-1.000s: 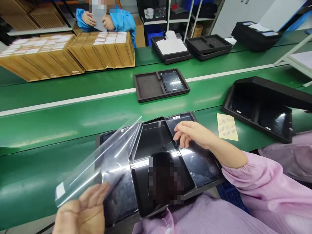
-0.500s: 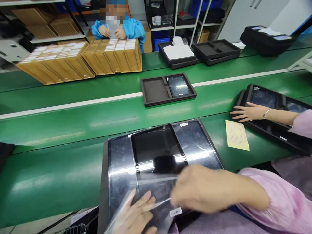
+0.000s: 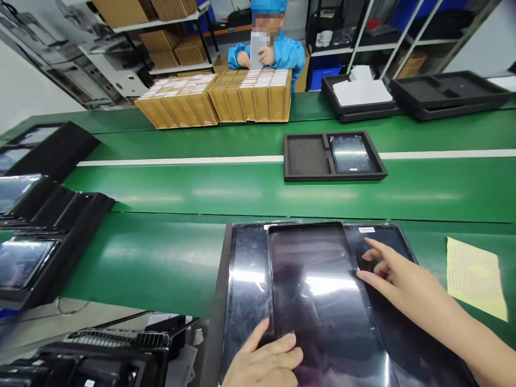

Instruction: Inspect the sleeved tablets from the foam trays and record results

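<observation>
A black tablet with a glossy screen lies tilted across two other tablets in a dark foam tray. Of those, the left tablet and the right tablet show at its sides; the right one has a small white label. Flat fingers of my left hand rest at the top tablet's lower left edge. My right hand is open, thumb near its right edge and fingers apart above the right tablet. Whether that thumb touches the edge I cannot tell. The lower ends of the tablets run out of view.
A foam tray with one tablet sits on the green belt. A yellow dotted sheet lies at right. Stacked trays with tablets stand at left. Across the belt, a person in blue works behind yellow-brown boxes.
The clear film my hands were handling over the tablet is no longer seen. My right hand has opened and moved toward the tablet's upper right edge. The view has swung left.
</observation>
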A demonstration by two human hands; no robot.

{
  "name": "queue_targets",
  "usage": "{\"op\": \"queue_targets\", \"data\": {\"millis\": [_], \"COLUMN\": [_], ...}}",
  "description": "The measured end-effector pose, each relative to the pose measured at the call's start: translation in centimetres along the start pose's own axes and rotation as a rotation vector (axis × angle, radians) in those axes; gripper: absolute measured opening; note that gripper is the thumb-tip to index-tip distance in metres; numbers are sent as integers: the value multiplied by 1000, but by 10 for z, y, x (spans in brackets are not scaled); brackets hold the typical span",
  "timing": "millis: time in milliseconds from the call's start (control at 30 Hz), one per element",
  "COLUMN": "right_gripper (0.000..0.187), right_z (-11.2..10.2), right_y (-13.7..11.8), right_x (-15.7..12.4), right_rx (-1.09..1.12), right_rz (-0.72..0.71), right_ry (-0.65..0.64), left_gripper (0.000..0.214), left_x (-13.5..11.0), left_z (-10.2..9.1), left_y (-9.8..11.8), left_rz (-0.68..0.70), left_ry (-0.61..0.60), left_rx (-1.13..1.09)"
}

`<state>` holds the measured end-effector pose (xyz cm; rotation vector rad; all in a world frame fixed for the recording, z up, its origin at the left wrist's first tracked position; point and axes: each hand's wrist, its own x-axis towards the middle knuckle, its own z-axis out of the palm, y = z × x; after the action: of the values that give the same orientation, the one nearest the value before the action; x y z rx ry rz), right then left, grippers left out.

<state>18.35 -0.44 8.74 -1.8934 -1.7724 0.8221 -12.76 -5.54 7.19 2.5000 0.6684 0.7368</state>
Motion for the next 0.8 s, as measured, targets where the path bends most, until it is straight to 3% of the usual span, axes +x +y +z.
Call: {"op": "queue_targets", "data": {"millis": [67, 167, 233, 333, 367, 433, 500, 533, 600, 633, 700, 800], "right_gripper": [65, 63, 52, 37, 37, 39, 41, 39, 32, 28, 21, 14], "right_z": [10, 16, 17, 17, 17, 16, 13, 10, 4, 0, -8, -15], "right_y": [-8, -20, -27, -39, -43, -51, -57, -59, -60, -60, -59, -55], "right_x": [8, 18, 22, 19, 15, 4, -10, -17, -28, -32, -34, -30], "right_rx": [-85, -34, 131, 547, 697, 943, 1090, 1123, 1119, 1091, 1001, 896], "right_rz": [118, 190, 240, 201, 169, 106, 24, -40, -205, -297, -469, -671], "right_ry": [5, -54, -87, -131, -133, -113, -68, -36, 38, 79, 146, 197], "left_gripper": [11, 12, 16, 16, 16, 21, 49, 68, 94, 93, 64, 23], "left_x": [-4, -7, -6, -3, -1, 4, 18, 27, 50, 61, 80, 94], "left_z": [4, 3, -3, -11, -13, -16, -21, -26, -39, -45, -56, -60], "left_y": [-1, 3, 9, 16, 16, 14, 12, 12, 19, 24, 36, 43], "left_rz": [-35, -124, -201, -338, -398, -549, -681, -699, -606, -515, -282, 72], "left_ry": [-12, -47, -64, -26, 47, 334, 679, 792, 833, 808, 744, 675], "left_rx": [-60, -160, -189, -254, -277, -306, -372, -453, -666, -733, -707, -480]}}
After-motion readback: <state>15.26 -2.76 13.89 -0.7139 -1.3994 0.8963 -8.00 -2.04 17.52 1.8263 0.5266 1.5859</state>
